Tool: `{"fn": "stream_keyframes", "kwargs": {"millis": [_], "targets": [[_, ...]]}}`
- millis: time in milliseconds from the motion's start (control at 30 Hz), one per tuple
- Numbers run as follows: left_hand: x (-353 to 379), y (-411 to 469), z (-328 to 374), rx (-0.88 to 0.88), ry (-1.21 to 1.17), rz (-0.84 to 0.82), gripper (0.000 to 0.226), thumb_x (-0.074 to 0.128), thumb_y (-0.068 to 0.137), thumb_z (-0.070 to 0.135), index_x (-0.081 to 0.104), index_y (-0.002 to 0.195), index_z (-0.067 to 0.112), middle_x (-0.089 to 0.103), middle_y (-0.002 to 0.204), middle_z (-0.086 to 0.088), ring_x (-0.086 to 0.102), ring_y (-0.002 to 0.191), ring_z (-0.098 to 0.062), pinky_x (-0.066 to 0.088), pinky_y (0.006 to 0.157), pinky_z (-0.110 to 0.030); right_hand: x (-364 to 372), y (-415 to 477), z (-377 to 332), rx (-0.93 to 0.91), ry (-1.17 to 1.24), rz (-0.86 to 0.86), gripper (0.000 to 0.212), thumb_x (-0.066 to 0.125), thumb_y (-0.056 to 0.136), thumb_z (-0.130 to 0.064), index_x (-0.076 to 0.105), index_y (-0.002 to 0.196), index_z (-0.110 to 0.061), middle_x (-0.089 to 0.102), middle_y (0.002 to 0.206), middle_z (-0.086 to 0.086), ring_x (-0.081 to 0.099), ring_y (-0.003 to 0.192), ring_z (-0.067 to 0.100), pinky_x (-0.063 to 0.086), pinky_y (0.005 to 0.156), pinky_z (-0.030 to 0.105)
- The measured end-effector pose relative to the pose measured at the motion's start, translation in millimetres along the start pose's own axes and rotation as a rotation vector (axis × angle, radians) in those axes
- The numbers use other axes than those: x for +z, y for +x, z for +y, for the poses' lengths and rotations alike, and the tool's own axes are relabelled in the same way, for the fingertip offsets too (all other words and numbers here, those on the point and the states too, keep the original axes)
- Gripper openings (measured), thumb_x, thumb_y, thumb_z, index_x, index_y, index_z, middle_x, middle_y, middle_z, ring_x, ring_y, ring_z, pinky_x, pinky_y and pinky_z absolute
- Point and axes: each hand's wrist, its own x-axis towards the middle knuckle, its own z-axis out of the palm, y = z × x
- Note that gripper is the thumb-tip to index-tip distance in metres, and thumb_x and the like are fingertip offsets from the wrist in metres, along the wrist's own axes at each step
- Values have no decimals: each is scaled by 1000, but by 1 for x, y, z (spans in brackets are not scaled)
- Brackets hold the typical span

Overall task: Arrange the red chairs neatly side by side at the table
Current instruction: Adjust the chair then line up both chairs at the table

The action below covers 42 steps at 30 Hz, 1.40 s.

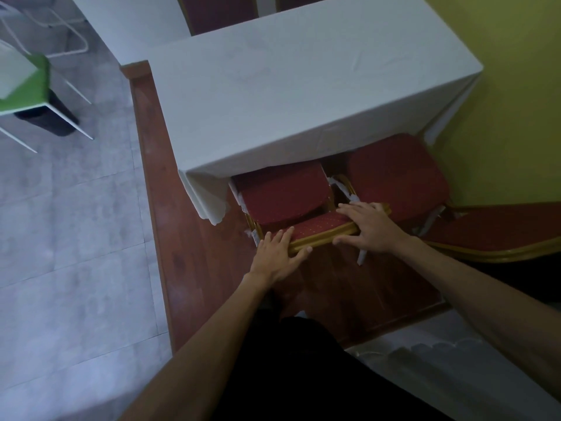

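Your left grip (277, 253) and right grip (368, 227) are both clamped on the gold top rail of the near red chair's backrest (321, 226), fingers draped over the padded face, thumbs on the rail's near edge. That chair's seat (282, 197) lies just beyond your grips, partly tucked under the counter (303, 95) with its white cloth. The second red chair (397, 174) sits just to the right of your right grip, its seat also partly under the cloth; the two frames look close to touching, though the gap between them is in shadow.

What could go wrong, as a judgement: push forward unevenly and the chair may skew, knocking its gold frame against the neighbour. The hanging cloth corner (209, 202), off to the left of your left grip, could catch on the frame and drag. The chairs stand on a raised wooden platform (188, 253); its edge runs left of your left grip, so a sideways shove risks a leg slipping off.

No brand, label or readable writing shows anywhere; the upholstery carries only a pattern of small dots.
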Motion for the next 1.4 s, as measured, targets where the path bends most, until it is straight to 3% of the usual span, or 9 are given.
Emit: {"fn": "stream_keyframes", "kwargs": {"millis": [133,267,400,833,1000,1200,1400], "targets": [[-8,-4,8,30,77,-19,96,12,82,87,10,159,29,18,164,-8,8,151,-34,8,121,-55,-3,1,2,14,11,-22,94,37,79,-91,36,152,-31,34,160,-2,27,146,17,20,116,48],[-20,7,24,102,123,16,93,16,84,86,9,159,32,14,165,-7,2,152,-32,4,122,-53,-11,0,1,33,30,-99,98,37,81,-89,0,158,-42,8,167,-4,7,153,18,9,120,50],[-33,33,59,189,134,-15,92,18,85,86,6,159,33,11,166,-6,1,152,-32,3,122,-51,-31,-12,31,85,-15,-121,93,32,86,-86,-12,156,-43,-4,168,-4,-2,153,19,5,120,51],[-7,94,179,609,219,-114,89,25,87,83,14,158,30,24,163,-4,14,150,-32,14,120,-52,-80,-134,133,550,-90,-74,100,21,78,-94,-8,157,-40,-2,168,1,-2,154,24,5,120,52],[14,104,229,716,255,-191,91,28,87,82,11,159,28,22,164,-6,10,151,-32,10,120,-47,-94,-176,164,710,-57,-73,102,17,77,-95,-5,158,-37,-1,168,2,0,154,26,6,121,55],[42,119,290,772,234,-288,92,31,88,79,10,159,25,20,164,-7,10,151,-33,12,120,-49,-89,-222,216,814,-2,-101,106,27,76,-94,-2,159,-36,-2,168,3,-2,154,28,4,121,55],[87,141,362,785,238,-420,94,27,87,80,6,159,24,15,165,-9,11,151,-33,14,121,-51,-98,-264,297,768,-14,-206,117,36,70,-98,-1,159,-33,-5,167,6,-5,153,30,-3,121,52]]}}
